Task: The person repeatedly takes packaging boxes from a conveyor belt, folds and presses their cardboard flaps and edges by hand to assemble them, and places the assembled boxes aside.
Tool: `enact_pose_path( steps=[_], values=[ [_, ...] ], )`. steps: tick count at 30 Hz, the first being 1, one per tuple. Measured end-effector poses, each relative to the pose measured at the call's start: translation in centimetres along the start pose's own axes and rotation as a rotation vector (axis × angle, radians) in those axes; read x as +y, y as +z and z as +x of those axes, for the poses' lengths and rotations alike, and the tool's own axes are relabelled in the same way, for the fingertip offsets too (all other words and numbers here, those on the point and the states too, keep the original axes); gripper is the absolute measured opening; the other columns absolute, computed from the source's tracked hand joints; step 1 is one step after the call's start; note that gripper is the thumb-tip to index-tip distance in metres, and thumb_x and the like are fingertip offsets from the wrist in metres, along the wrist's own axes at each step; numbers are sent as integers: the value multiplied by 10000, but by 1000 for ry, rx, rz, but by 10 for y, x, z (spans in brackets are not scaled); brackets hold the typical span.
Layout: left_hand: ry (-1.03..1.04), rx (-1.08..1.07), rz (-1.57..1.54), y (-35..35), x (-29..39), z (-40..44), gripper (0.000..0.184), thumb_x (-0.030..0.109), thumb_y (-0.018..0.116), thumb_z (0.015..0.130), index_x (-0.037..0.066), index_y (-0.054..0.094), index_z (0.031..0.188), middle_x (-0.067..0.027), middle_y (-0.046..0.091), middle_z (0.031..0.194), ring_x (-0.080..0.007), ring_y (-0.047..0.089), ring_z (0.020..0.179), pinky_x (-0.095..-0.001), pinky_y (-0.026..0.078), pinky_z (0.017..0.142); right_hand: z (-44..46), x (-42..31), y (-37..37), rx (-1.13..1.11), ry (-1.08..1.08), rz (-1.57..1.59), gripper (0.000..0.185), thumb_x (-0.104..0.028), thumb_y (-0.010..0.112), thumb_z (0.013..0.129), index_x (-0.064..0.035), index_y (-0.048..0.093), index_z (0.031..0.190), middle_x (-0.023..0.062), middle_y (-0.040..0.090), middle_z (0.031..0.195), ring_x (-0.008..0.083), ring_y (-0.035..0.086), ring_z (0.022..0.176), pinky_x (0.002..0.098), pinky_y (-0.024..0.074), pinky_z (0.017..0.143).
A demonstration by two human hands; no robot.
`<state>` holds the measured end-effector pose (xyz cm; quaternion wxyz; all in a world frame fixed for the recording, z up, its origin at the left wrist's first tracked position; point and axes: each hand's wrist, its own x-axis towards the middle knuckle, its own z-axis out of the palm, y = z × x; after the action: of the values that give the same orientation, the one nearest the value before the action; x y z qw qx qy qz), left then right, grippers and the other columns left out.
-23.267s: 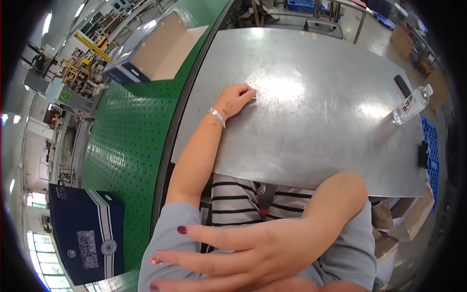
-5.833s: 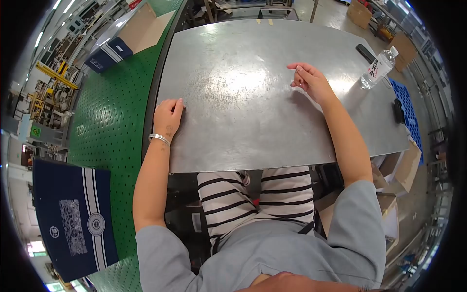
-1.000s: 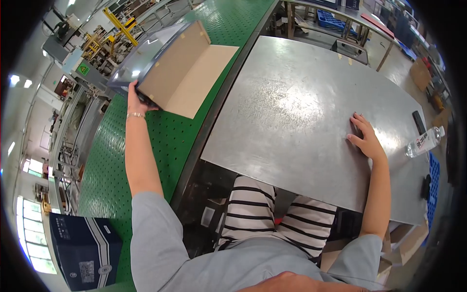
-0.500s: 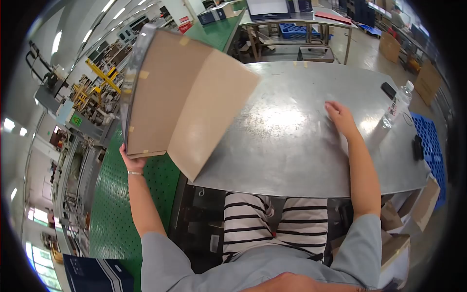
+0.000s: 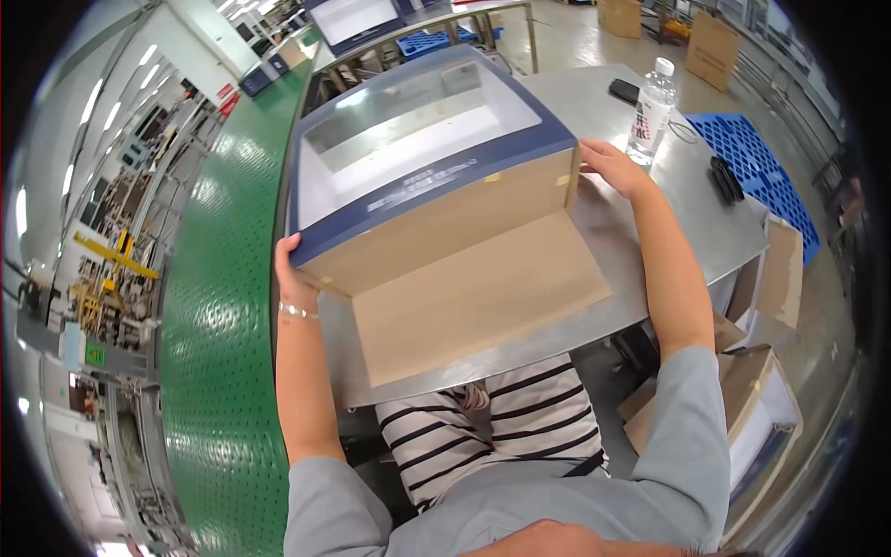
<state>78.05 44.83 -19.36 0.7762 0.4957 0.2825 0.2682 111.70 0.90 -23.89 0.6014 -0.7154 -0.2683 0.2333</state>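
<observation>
Windowed box [image 5: 445,227] held between both grips, over the metal desk [image 5: 696,218].
The left grip [image 5: 295,271] is closed around its near left corner, thumb on the blue edge, fingers partly hidden; the right grip [image 5: 608,169] meets its right end with bent fingers, how firmly I cannot tell. Its brown flap [image 5: 483,297] spreads toward the person.
</observation>
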Motion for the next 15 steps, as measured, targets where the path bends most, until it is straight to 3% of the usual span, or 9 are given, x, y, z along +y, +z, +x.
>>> enact_pose_path(
  steps=[3,5,11,15],
  values=[
    [77,-33,-72,18,-15,1,362,352,540,868,54,649,1043,-113,692,1048,-226,617,901,-313,464,856,-7,-10,-25,41,-32,97,405,-374,599,963,-64,666,1215,57,672,1161,155,615,1063,311,472,952],
    [156,28,-100,26,-18,-6,373,353,545,853,39,644,1028,-122,677,1048,-226,609,899,-318,451,849,-3,-17,-27,48,-311,87,292,-322,626,961,-68,694,1087,32,688,1042,141,622,956,279,483,907],
    [163,29,-110,7,8,-40,319,347,528,872,72,644,984,-94,686,1054,-217,612,895,-324,463,856,-37,-50,16,-30,-338,24,202,-253,606,979,-68,681,1006,12,681,950,132,611,898,250,477,876],
    [194,31,-91,-8,9,-34,295,345,525,872,86,635,960,-86,679,1041,-209,606,896,-325,456,863,-43,-60,23,25,-390,-68,184,-213,576,990,-60,675,966,0,673,875,121,590,818,252,473,787]
  ],
)
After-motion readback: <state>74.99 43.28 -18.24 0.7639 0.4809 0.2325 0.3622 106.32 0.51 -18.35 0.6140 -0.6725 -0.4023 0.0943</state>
